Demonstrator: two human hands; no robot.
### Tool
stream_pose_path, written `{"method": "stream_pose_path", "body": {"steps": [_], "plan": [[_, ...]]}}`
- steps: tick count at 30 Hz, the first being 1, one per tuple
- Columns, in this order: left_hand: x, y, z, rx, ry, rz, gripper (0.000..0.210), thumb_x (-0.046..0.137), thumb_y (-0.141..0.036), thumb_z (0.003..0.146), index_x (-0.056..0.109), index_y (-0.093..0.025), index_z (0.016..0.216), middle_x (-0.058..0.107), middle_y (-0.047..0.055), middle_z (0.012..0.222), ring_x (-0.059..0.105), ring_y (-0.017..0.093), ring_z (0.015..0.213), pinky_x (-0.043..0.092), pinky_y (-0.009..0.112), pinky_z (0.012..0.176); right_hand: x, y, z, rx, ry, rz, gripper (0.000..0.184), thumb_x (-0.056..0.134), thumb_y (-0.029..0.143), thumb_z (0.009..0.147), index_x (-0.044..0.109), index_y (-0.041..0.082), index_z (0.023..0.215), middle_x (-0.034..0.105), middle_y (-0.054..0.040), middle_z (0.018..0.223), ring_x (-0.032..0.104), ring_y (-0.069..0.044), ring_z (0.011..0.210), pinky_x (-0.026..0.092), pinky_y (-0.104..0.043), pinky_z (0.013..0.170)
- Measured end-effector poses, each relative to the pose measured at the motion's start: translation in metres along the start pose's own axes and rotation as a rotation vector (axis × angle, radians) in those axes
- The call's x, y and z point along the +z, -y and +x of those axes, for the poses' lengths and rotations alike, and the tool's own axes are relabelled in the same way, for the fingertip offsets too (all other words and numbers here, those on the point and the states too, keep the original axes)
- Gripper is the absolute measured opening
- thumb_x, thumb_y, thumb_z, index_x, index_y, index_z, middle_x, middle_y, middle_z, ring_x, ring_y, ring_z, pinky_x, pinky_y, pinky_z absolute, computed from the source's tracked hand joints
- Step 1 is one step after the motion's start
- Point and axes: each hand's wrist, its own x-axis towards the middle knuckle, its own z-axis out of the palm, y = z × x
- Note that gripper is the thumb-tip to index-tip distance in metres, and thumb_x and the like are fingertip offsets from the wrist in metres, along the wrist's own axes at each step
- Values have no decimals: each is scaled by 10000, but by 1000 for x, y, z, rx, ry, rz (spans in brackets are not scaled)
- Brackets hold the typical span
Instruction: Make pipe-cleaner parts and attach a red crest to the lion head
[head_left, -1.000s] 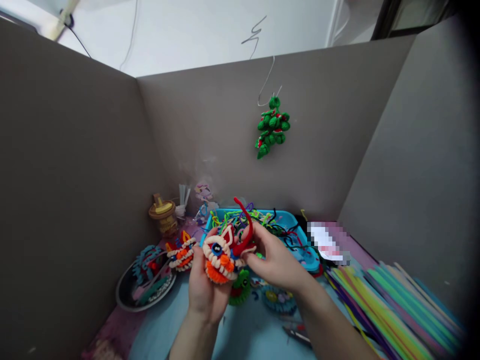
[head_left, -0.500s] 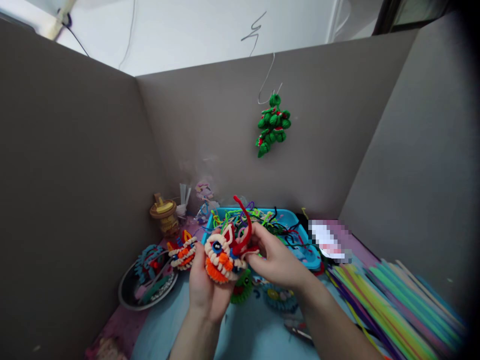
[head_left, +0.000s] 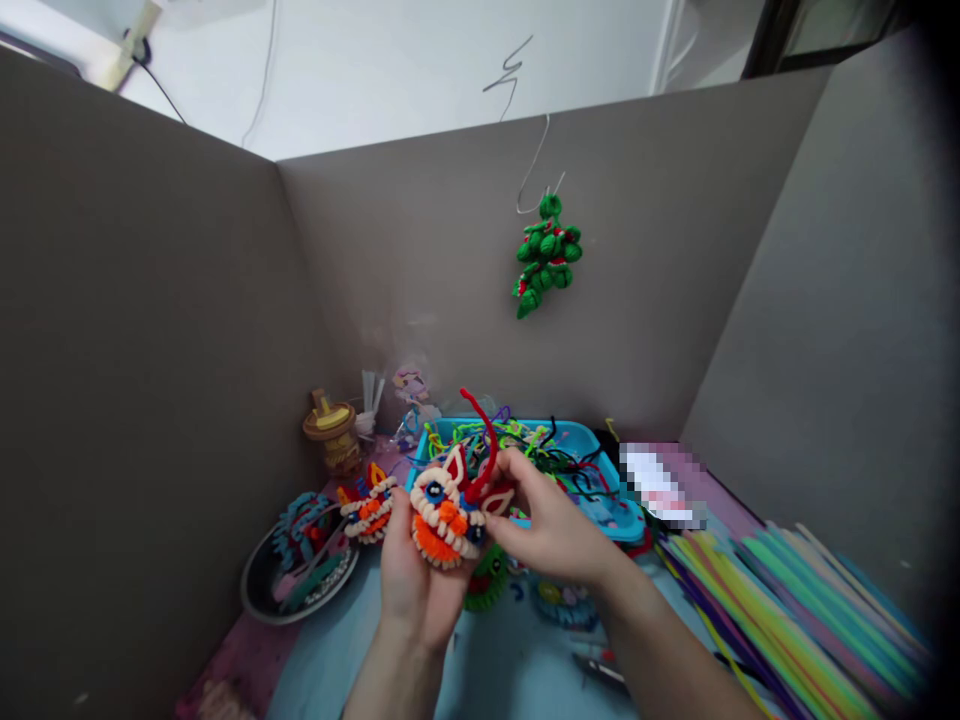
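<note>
A small animal head made of pipe cleaners (head_left: 439, 545), cream and orange with blue-ringed eyes and red-lined ears, rests in my left hand (head_left: 420, 580). The thumb and fingers of that hand close around its left side and underside. From its top a red pipe cleaner (head_left: 489, 440) sticks up in a curve. My right hand (head_left: 540, 520) pinches at the right side of the head, by its right ear (head_left: 498, 502); its fingertips are partly hidden behind the ear. A similar head with orange and cream stripes (head_left: 370, 512) stands just left of my left hand.
Behind my hands is a blue tray (head_left: 581, 435) of tangled pipe-cleaner scraps. At left sits a metal bowl (head_left: 259, 600); at right lie bundled colored pipe cleaners (head_left: 795, 600). Pliers (head_left: 600, 670) lie near my right forearm. A green ornament (head_left: 547, 250) hangs on the grey partition.
The head has turned slightly, so its right eye and right ear show more. My right fingers have shifted a little at that ear. The whole view has moved slightly.
</note>
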Motion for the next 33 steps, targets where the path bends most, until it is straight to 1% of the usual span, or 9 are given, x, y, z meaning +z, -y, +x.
{"method": "stream_pose_path", "body": {"steps": [3, 6, 11, 15, 20, 25, 29, 33], "plan": [[2, 0, -1, -13, 11, -3, 528, 241, -487, 929, 521, -186, 1260, 683, 135, 1058, 645, 235, 957, 487, 436, 865, 0, 0, 1, 1, -5, 19, 240, 522, 67, 734, 439, 206, 911, 536, 5, 875, 548, -133, 774, 456, -266, 692], [4, 1, -1, -8, -24, -2, 520, 242, -481, 931, 521, -190, 1259, 693, 127, 1021, 646, 233, 956, 488, 434, 864, 0, 0, 2, 0, -11, 31, 234, 518, 59, 727, 443, 204, 894, 531, 13, 854, 548, -126, 758, 452, -255, 681], [5, 3, -2, 17, -59, -4, 484, 288, -457, 930, 520, -190, 1260, 679, 128, 1060, 643, 244, 963, 497, 436, 850, 1, -2, 4, 30, -30, 42, 249, 497, 35, 719, 451, 204, 895, 536, 17, 850, 546, -120, 762, 443, -245, 685], [7, 3, -3, 17, -101, 10, 484, 282, -461, 930, 528, -187, 1245, 686, 124, 1021, 653, 236, 931, 514, 420, 818, 1, -5, 4, 40, -35, 49, 239, 510, 48, 728, 450, 206, 897, 533, 18, 844, 541, -122, 761, 446, -250, 693], [13, 2, -3, 34, -150, 31, 502, 243, -451, 936, 523, -161, 1235, 674, 148, 1024, 658, 241, 911, 535, 405, 760, 1, -3, 3, -12, -6, 68, 251, 562, 90, 741, 448, 208, 930, 526, 3, 895, 539, -127, 791, 458, -257, 723], [14, 3, -4, 40, -156, 36, 503, 248, -451, 936, 542, -147, 1208, 671, 153, 1023, 658, 245, 909, 541, 401, 742, 3, -1, 4, -3, -30, 58, 207, 566, 116, 756, 455, 202, 909, 534, 3, 876, 537, -126, 768, 454, -254, 699], [12, 4, -3, 34, -144, 27, 482, 311, -454, 924, 558, -139, 1193, 669, 151, 1039, 651, 249, 932, 540, 395, 753, 4, -3, 6, 19, -51, 52, 222, 547, 83, 737, 465, 201, 905, 560, 0, 882, 551, -131, 774, 448, -255, 696], [12, 5, -3, 50, -159, 18, 462, 331, -441, 924, 557, -147, 1198, 666, 145, 1053, 647, 247, 949, 541, 384, 751, 4, -6, 7, 42, -78, 110, 238, 547, 70, 711, 456, 207, 882, 542, 17, 837, 548, -123, 741, 452, -251, 681]]}}
